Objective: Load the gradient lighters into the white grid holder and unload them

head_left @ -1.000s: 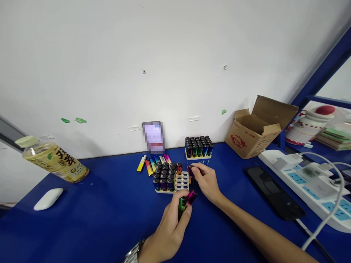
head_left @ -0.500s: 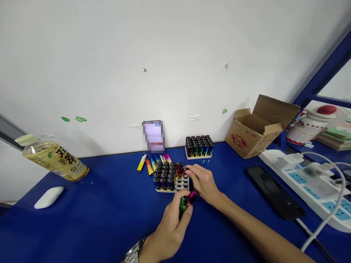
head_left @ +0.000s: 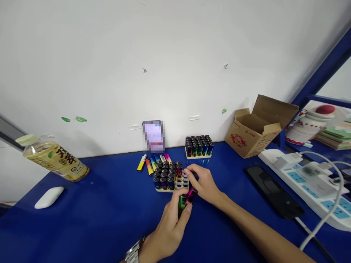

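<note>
My left hand (head_left: 172, 223) is closed around a green lighter (head_left: 181, 204) and a magenta lighter (head_left: 191, 195), both with black tops, just in front of a cream tray with holes (head_left: 181, 185). Metallic, black-topped lighters (head_left: 163, 182) stand upright in the tray's left and middle columns. At the back of its right part stands a red lighter (head_left: 179, 171); several bare holes show in front of it. My right hand (head_left: 202, 182) is at the tray's right edge, its fingers loosely curled beside the red lighter, with nothing visible between them.
A second filled tray of lighters (head_left: 199, 148) stands near the wall. Several colourful lighters (head_left: 150, 166) lie behind the near tray. A phone (head_left: 154, 137) leans on the wall. A bottle (head_left: 57, 159) and white case (head_left: 49, 197) are left; a carton (head_left: 248, 133), black phone (head_left: 274, 191) and power strip (head_left: 304, 188) are right.
The red lighter that my right hand held tilted over the tray now stands upright in it, and the fingers have let go. My left hand keeps its lighters, nearly still.
</note>
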Demonstrator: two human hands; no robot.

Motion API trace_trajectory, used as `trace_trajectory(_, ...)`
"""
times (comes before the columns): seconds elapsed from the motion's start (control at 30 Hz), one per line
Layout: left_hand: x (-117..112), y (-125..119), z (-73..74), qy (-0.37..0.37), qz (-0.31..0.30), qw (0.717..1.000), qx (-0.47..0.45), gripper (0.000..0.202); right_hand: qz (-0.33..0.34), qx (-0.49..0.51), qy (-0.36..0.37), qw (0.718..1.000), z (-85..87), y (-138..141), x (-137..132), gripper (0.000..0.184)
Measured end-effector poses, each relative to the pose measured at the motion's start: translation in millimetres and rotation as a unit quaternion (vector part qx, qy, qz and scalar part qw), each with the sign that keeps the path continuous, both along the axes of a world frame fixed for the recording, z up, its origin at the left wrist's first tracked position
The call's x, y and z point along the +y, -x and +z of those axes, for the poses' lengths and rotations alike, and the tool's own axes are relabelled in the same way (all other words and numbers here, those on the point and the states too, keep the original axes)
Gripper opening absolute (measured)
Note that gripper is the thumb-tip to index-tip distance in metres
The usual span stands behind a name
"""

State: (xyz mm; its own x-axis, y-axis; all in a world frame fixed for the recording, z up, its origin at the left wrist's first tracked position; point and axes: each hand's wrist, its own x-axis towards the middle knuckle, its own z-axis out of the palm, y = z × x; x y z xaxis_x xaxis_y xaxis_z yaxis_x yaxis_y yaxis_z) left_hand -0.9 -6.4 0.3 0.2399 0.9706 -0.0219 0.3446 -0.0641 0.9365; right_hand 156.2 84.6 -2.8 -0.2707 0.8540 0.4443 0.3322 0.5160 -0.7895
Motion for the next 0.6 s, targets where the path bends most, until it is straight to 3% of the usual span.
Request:
trace_trajectory(0.13,-1.6,-0.8,0.9,0.008,0.011,1.000,-0.016,0.037,0.143,0.050,0.058,0.987,5.6,-12.6,-1.9,0.053)
trace_trajectory(0.2,-0.7,-1.7,-0.1,0.004,0.009,1.000,-0.017,0.038,0.204,0.016,0.050,0.978,9.9,-13.6,-7.7,0.044)
trace_trajectory(0.23,0.1,-2.2,-1.0,-0.002,0.011,1.000,-0.018,0.038,0.203,0.004,0.043,0.978,12.0,-12.1,-11.4,0.036)
trace_trajectory(0.33,2.9,-4.5,-3.7,-0.024,0.027,0.999,-0.037,0.044,0.160,0.049,0.048,0.985,14.7,-3.5,-20.1,0.025)
trace_trajectory(0.43,4.0,-6.6,-6.3,-0.010,0.043,0.997,-0.066,0.043,0.052,0.152,0.085,0.983,8.6,2.0,-17.6,0.027)
trace_trajectory(0.5,3.7,-7.0,-8.5,0.008,0.046,0.996,-0.074,0.038,-0.019,0.239,0.116,0.964,1.4,1.5,-9.5,0.029)
trace_trajectory(0.6,3.5,-5.4,-12.1,0.004,0.054,0.996,-0.067,0.039,-0.038,0.352,0.174,0.919,-7.2,-1.8,4.3,0.029)
